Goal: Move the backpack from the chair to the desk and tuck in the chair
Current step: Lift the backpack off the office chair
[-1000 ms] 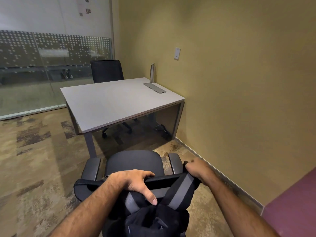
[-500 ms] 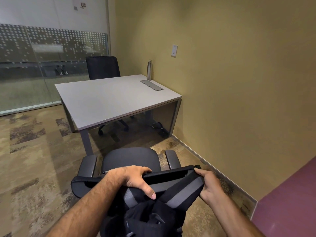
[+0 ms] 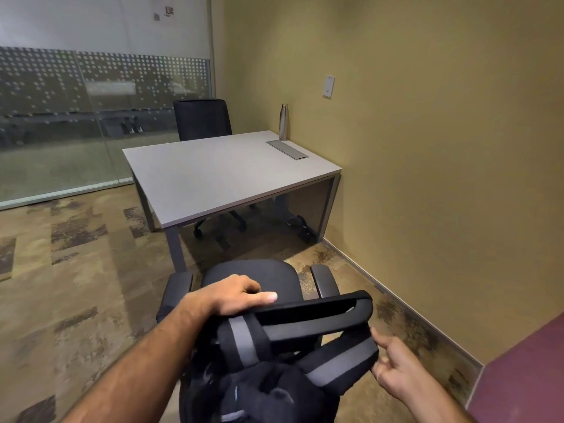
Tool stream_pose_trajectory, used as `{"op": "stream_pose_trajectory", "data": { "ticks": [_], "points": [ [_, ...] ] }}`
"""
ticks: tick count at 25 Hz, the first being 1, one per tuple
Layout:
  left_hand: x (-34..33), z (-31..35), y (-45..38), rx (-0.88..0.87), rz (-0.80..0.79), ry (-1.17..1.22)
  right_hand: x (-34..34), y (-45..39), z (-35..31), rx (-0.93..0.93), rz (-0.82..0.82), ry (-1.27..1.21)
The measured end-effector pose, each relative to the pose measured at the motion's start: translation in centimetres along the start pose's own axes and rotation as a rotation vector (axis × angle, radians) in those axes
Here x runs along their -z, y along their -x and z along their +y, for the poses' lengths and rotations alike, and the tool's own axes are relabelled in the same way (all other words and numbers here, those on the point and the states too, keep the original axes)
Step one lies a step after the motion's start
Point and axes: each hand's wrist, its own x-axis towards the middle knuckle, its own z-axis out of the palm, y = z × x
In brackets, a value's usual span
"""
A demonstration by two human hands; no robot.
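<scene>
**A:** Small office: glass partition (image 3: 91, 123) at ten o'clock, patchy carpet below it, grey desk (image 3: 219, 175) at twelve, ochre wall from one through four. What matters for the lift?

**B:** Going left to right — the left hand (image 3: 232, 296) lies across the top rail of the near chair (image 3: 253, 277)'s backrest, at about seven o'clock of the frame centre, fingers draped over the rail and thumb stretched along it. It's a resting hold on the chair, not on the bag.

**A:** And the bag?

**B:** The backpack (image 3: 268, 380) hangs off the back of that chair at six o'clock, this side of the backrest, its grey-striped straps running up toward the rail. Its long axis runs roughly up and down; the desk lies beyond it at twelve, the chair seat between.

**A:** Right hand?

**B:** The right hand (image 3: 393, 366) is at five o'clock, just beside the right-hand strap, fingers loosely curled and half open — touching the strap's edge at most; I can't tell whether it grips. It's the nearer hand to the bag.

**A:** So the bag hasn't been lifted yet.

**B:** I'd say so. A silver bottle (image 3: 283, 122) stands at the desk's far right corner, well clear of the landing area.
</scene>
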Motion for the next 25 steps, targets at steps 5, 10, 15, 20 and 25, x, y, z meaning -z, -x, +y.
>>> {"op": "stream_pose_trajectory", "data": {
  "ticks": [5,10,15,20,25],
  "points": [
    [0.2,-2.7,1.1,-0.031,0.096,0.106,-2.6,-0.3,1.9,-0.036,-0.018,0.171],
    [-0.1,-2.3,1.4,-0.033,0.124,0.100,-4.5,0.3,2.0,-0.115,-0.033,0.055],
    [0.5,-3.1,3.9,-0.071,0.329,0.006,-5.7,0.8,1.4,-0.119,-0.028,0.062],
    [1.3,-4.2,6.3,-0.023,0.457,-0.142,-5.9,0.9,0.8,-0.080,-0.010,0.098],
    [1.3,-4.1,7.5,0.022,0.582,-0.484,-5.8,1.1,0.6,-0.041,-0.014,0.120]
  ]
}}
